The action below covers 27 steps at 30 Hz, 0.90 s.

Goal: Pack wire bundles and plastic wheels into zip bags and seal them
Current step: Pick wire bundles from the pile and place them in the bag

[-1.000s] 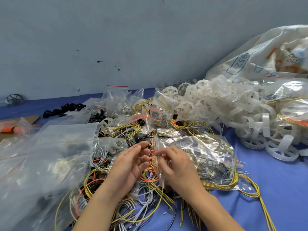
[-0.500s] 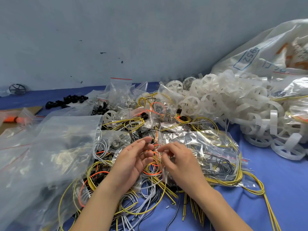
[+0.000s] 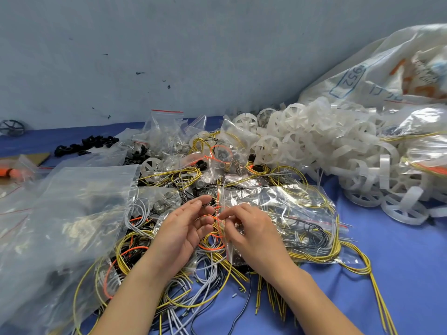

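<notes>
Two hands met at the red-striped mouth of one zip bag (image 3: pixel 290 213), which lay on the blue cloth (image 3: pixel 399 274) holding coiled yellow, grey and black wires. The right hand (image 3: pixel 251 234) pinched the mouth's edge with curled fingers. The left hand (image 3: pixel 183 228) was slack, its fingers nearly straight and their tips at the strip. Loose wires (image 3: pixel 193 288) sprawled beneath, too many to count. Dozens of white plastic wheels (image 3: pixel 314 146) were heaped behind, beside one printed sack (image 3: pixel 387 76).
</notes>
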Tool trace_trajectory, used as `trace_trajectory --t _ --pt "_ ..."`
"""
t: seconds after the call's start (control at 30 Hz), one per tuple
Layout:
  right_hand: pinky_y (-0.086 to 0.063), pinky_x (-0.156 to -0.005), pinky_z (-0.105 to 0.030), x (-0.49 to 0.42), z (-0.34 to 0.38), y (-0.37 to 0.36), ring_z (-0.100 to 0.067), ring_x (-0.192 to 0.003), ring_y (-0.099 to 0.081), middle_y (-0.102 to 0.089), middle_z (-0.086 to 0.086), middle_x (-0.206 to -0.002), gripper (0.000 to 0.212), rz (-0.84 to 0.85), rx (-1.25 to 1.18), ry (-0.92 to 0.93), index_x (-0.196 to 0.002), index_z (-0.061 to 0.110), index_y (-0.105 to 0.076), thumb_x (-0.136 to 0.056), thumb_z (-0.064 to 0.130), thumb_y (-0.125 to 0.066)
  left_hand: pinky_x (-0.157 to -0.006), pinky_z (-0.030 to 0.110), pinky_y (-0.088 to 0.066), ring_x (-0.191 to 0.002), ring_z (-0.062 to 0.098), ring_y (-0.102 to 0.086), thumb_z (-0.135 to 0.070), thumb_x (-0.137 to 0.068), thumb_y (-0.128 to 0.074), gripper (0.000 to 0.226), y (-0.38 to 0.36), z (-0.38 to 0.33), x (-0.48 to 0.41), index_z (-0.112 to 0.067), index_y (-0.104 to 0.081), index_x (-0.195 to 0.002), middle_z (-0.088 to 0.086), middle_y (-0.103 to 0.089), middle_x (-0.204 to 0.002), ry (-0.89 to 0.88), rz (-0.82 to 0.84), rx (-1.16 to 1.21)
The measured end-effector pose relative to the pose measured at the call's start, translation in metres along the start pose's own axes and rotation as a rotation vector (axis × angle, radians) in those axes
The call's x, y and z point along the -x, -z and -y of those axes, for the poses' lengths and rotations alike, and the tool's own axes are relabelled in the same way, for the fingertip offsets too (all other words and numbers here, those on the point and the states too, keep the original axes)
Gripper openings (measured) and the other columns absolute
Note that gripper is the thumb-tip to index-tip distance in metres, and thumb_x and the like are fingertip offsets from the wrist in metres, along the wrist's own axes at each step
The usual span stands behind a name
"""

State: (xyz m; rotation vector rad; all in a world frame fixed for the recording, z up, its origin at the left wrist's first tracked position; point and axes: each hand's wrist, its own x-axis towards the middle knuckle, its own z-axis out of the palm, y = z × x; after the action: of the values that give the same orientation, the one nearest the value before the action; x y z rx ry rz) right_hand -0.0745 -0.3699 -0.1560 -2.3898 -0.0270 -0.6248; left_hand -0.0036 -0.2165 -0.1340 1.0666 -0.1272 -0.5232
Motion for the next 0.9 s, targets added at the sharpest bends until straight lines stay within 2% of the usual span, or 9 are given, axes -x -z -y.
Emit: trace_trajectory --t 0.1,0.23,0.3,0.43,0.53,0.67,0.73,0.8,0.9 --pt "-0.048 -0.081 -0.030 -0.001 0.000 0.000 -0.003 -0.087 -0.056 -0.062 0.016 -0.094 0.017 -0.015 -0.038 -0.021 -0.108 0.031 -0.063 -0.096 0.031 -0.051 -0.058 0.020 -0.057 -0.067 0.012 -0.064 -0.014 -0.099 -0.049 0.024 0.001 0.001 0.000 -0.005 -0.066 -0.114 0.008 -0.070 -0.084 0.000 -0.001 0.000" --pt "-0.046 -0.060 -0.018 -0.003 0.000 0.002 -0.006 -0.067 -0.061 -0.062 0.009 -0.075 0.020 -0.028 -0.235 -0.121 -0.113 0.033 -0.059 -0.097 0.021 -0.054 -0.058 0.020 -0.056 -0.067 0.011 -0.064 -0.014 -0.099 -0.049 0.024 0.002 0.001 0.000 -0.005 -0.066 -0.114 0.007 -0.070 -0.084 0.000 0.003 -0.003" --pt "-0.042 -0.056 -0.015 -0.004 -0.001 0.004 -0.006 -0.062 -0.057 -0.061 0.009 -0.075 0.021 -0.074 -0.351 -0.170 -0.113 0.034 -0.057 -0.097 0.021 -0.054 -0.058 0.020 -0.056 -0.067 0.011 -0.065 -0.014 -0.099 -0.049 0.024 0.002 0.001 0.000 -0.005 -0.065 -0.115 0.007 -0.070 -0.084 0.001 0.006 -0.003" --pt "-0.043 -0.053 -0.014 -0.005 0.001 0.010 -0.001 -0.060 -0.056 -0.061 0.018 -0.080 0.024 -0.305 -0.533 -0.242 -0.111 0.041 -0.055 -0.097 0.022 -0.055 -0.056 0.020 -0.056 -0.066 0.011 -0.064 -0.013 -0.100 -0.048 0.024 0.001 0.001 0.001 -0.005 -0.065 -0.113 0.007 -0.070 -0.083 -0.002 0.000 -0.009" --pt "-0.052 -0.054 -0.021 -0.009 0.000 0.019 0.000 -0.063 -0.058 -0.061 0.019 -0.079 0.027 -0.479 -0.683 -0.307 -0.106 0.046 -0.057 -0.097 0.021 -0.055 -0.055 0.020 -0.055 -0.064 0.011 -0.063 -0.013 -0.101 -0.046 0.023 -0.001 0.002 0.002 -0.004 -0.065 -0.112 0.007 -0.069 -0.082 -0.012 -0.008 -0.021" --pt "-0.046 -0.057 -0.017 -0.013 -0.007 0.029 -0.002 -0.064 -0.051 -0.054 0.014 -0.077 0.030 -0.649 -0.753 -0.363 -0.105 0.041 -0.059 -0.098 0.014 -0.052 -0.055 0.022 -0.055 -0.064 0.014 -0.062 -0.012 -0.100 -0.046 0.023 -0.008 -0.001 0.010 -0.004 -0.065 -0.111 0.010 -0.068 -0.084 -0.038 0.019 -0.091" --pt "-0.044 -0.055 -0.015 -0.015 -0.009 0.031 0.000 -0.062 -0.048 -0.052 0.006 -0.080 0.026 -0.676 -0.773 -0.388 -0.107 0.036 -0.058 -0.098 0.012 -0.052 -0.056 0.025 -0.055 -0.068 0.017 -0.064 -0.013 -0.100 -0.047 0.023 -0.014 -0.004 0.017 -0.009 -0.068 -0.107 0.012 -0.069 -0.089 -0.072 0.069 -0.234" --pt "-0.044 -0.054 -0.014 -0.015 -0.010 0.031 0.001 -0.060 -0.047 -0.053 0.002 -0.083 0.025 -0.678 -0.782 -0.397 -0.107 0.034 -0.058 -0.098 0.012 -0.051 -0.062 0.027 -0.055 -0.076 0.017 -0.066 -0.017 -0.100 -0.050 0.021 -0.021 -0.007 0.027 -0.018 -0.071 -0.105 0.008 -0.072 -0.094 -0.144 0.156 -0.485" --pt "-0.043 -0.053 -0.013 -0.016 -0.010 0.030 0.000 -0.059 -0.048 -0.054 0.002 -0.082 0.026 -0.682 -0.780 -0.393 -0.105 0.035 -0.059 -0.098 0.012 -0.051 -0.075 0.014 -0.048 -0.087 0.001 -0.065 -0.034 -0.098 -0.053 0.018 -0.034 -0.004 0.042 -0.033 -0.067 -0.109 -0.011 -0.071 -0.098 -0.272 0.339 -0.996"
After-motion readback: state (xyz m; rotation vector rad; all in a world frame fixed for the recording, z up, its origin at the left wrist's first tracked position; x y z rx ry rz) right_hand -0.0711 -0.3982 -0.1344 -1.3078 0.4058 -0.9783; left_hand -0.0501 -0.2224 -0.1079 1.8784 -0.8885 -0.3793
